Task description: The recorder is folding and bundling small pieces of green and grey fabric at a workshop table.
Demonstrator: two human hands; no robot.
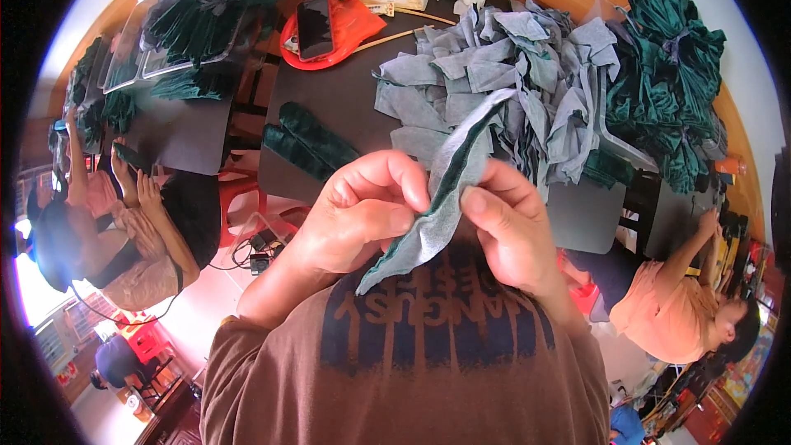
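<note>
The left hand (pixel 358 218) and the right hand (pixel 511 227) are both pinching a narrow strip of cloth (pixel 441 198), grey on one face and dark green on the other, holding it up close to the person's chest, near the front edge of the dark bench (pixel 346 107). The fingers are pressing together on the strip's middle. Farther off, a pile of grey cloth pieces (pixel 511 74) is lying on the bench, with a heap of green cloth (pixel 671 82) at its right. Two green strips (pixel 309 144) are lying to the left, and a phone (pixel 314 26) is resting on a red tray (pixel 354 29) at the far side.
</note>
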